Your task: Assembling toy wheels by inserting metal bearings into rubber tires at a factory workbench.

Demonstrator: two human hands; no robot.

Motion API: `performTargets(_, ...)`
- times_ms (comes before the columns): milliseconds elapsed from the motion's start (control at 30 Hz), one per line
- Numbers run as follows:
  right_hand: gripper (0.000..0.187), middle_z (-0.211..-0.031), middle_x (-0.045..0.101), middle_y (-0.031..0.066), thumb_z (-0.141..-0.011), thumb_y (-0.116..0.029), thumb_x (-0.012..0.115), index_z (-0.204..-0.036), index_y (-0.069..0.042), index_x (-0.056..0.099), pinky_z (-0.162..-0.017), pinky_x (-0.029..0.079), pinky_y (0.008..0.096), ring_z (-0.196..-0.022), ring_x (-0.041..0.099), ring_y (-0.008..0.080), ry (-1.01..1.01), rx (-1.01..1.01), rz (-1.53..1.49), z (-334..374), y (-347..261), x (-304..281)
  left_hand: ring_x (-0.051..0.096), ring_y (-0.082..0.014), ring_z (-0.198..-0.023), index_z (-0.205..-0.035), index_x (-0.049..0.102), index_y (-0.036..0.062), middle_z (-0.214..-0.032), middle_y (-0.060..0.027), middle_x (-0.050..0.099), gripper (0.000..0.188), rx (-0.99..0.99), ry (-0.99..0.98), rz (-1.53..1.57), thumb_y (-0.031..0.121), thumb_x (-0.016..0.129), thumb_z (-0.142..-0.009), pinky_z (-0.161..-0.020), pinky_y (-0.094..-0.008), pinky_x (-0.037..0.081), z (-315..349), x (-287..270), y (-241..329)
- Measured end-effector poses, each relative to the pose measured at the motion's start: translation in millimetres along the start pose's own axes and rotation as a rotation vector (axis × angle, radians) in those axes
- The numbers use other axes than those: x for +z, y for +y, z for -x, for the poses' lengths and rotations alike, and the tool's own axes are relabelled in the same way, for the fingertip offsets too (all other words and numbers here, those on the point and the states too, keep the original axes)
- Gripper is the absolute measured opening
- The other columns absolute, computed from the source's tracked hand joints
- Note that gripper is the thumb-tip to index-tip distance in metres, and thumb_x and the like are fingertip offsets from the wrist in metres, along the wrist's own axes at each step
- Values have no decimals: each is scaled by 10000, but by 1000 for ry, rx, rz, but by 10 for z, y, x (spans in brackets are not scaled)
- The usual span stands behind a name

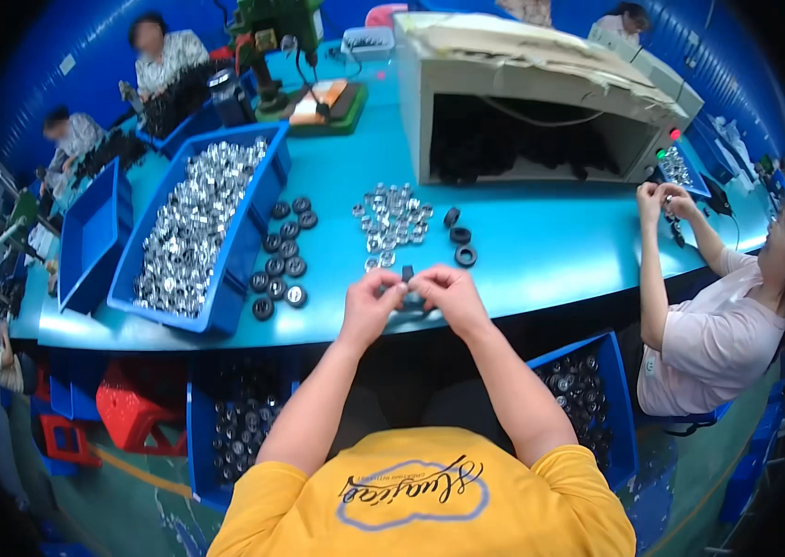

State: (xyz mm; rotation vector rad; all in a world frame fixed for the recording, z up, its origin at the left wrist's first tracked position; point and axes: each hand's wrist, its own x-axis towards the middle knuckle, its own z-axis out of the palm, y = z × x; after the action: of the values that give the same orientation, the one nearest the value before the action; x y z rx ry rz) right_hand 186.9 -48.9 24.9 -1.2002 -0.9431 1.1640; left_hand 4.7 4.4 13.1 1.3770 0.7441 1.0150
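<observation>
Near the front edge of the table my left hand (373, 304) and my right hand (451, 295) meet, fingers pinched together. Between their fingertips is a small black rubber ring (408, 272), seen edge-on; whether a metal hub sits inside it is hidden. Just beyond the hands lies a loose spread of silver metal hubs (394, 215). A few bare black rubber rings (465, 255) rest to the right of these. On the left, several black wheels with silver centres (288, 249) lie in rough rows.
A blue bin (225, 320) full of silver hubs stands at left, beside another blue bin (95, 237). A wooden box (420, 111) holds dark pieces. Blue crates of wheels (629, 408) flank my legs. A green press (346, 116) stands behind. A co-worker (717, 325) sits at right.
</observation>
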Motion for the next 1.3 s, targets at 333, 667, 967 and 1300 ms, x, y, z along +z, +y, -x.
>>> performTargets(333, 188, -838, 723, 17, -952, -175, 785, -1006, 5, 793, -639, 509, 219, -703, 625, 69, -8, 13, -93, 69, 1, 272, 680, -211, -1042, -1080, 666, -13, -1205, -118, 673, 94, 40, 72, 244, 53, 666, -1012, -913, -365, 591, 120, -74, -161)
performTargets(667, 360, -1048, 689, 95, -841, -188, 821, -1188, -126, 748, -848, 566, 396, -987, 689, 291, 71, -528, 848, -309, 87, 355, 722, -334, -1077, -1266, 541, 24, -1279, -313, 649, 228, -98, 57, 692, 183, 506, -1107, -971, -440, 609, 263, -394, 41)
performTargets(967, 264, -1014, 671, 72, -845, -133, 822, -1076, -59, 719, -788, 570, 330, -878, 685, 207, 121, -379, 695, -262, 97, 333, 711, -238, -963, -1217, 615, -12, -1253, -251, 681, 362, -207, 40, 706, 317, 495, -1126, -917, -377, 613, 331, -327, 141)
performTargets(1300, 354, -1125, 614, 31, -836, -30, 844, -1180, -24, 763, -792, 558, 231, -865, 638, 84, 71, -263, 186, 530, -250, 283, 683, -172, -920, -1094, 689, 6, -1097, -117, 736, 328, -107, 17, 584, 275, 803, -945, -833, -318, 568, 455, -44, 88)
